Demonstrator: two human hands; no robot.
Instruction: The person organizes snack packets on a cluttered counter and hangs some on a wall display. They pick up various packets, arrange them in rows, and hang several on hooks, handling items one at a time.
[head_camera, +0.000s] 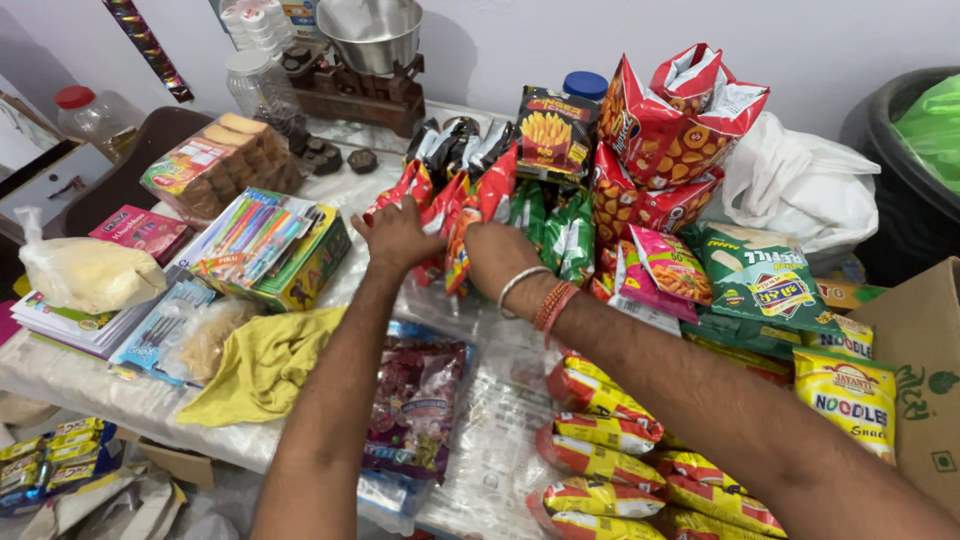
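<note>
My left hand rests with fingers spread on a row of small red snack packets at the middle of the table. My right hand, with bangles and thread at the wrist, lies right beside it on the red and green packets; its fingers are tucked among them, so its hold is hidden. Black packets lie just behind the red ones.
Big red snack bags and a white bag stand at the back right, yellow-red packets at the front right. A yellow cloth, pen boxes, a weighing scale and a cardboard box surround them.
</note>
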